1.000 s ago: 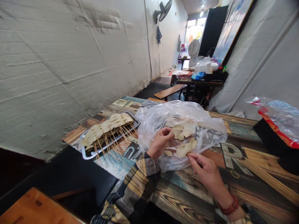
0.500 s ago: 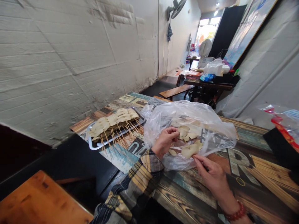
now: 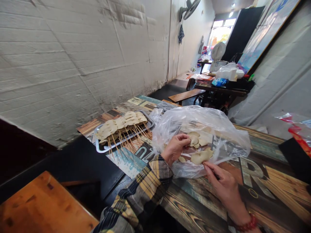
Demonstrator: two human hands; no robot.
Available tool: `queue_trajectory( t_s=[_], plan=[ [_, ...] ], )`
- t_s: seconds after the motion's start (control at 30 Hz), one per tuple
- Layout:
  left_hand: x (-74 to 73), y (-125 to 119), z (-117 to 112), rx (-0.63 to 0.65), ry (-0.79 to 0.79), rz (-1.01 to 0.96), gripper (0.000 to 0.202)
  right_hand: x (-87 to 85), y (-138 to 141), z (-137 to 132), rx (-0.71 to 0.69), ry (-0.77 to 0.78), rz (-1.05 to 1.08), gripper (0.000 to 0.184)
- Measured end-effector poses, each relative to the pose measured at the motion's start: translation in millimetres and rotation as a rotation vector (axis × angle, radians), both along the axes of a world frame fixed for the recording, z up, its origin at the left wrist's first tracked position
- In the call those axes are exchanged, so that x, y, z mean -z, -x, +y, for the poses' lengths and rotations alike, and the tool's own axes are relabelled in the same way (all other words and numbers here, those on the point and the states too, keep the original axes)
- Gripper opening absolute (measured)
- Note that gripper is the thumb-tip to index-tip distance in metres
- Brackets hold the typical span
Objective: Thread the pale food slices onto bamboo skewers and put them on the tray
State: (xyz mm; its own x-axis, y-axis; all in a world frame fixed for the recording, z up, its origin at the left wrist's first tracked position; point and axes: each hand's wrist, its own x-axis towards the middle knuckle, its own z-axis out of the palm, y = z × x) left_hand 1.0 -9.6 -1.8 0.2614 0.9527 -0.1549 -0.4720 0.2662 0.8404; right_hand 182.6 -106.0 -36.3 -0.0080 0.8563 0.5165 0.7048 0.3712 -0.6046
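1. Left fingers point(image 3: 185, 141) pinch slice point(image 3: 194, 141); right fingers point(image 3: 211, 167) pinch closed at edge of lower slice point(image 3: 201, 156), any stick hidden.
2. Slices within outline of bag point(image 3: 201, 117); tray point(image 3: 151, 120) at 10 o'clock.
3. Grips unchanged; work seems little advanced.

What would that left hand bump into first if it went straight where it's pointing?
Past the pale slice it touches, the left hand would probably bump the other slices just beyond, though depth is hard to judge.

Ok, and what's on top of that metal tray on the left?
The metal tray holds a heap of pale flat slices with thin sticks jutting past its near edge. The heap hides most of the tray's bottom, so I can't see what's underneath.
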Motion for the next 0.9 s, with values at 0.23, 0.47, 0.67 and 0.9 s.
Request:
queue_trajectory(
  t_s=[0.23,0.47,0.67,0.9],
  plan=[
    [0.4,-1.4,-0.1,-0.062,-0.085,0.087,0.026,6.8,0.0,0.3,-0.021,0.074,-0.018,0.041],
    [-3.9,-2.9,-1.4,-0.102,-0.164,0.237,0.019,1.7,3.8,-0.7,0.009,0.147,0.019,0.043],
    [-2.1,-3.0,-1.2,-0.095,-0.165,0.273,0.021,-1.6,4.9,-2.0,0.009,0.164,0.067,0.041],
    [0.2,-1.6,0.2,-0.072,-0.162,0.294,0.024,-3.3,6.2,-2.0,0.016,0.200,0.049,0.044]
  ],
)
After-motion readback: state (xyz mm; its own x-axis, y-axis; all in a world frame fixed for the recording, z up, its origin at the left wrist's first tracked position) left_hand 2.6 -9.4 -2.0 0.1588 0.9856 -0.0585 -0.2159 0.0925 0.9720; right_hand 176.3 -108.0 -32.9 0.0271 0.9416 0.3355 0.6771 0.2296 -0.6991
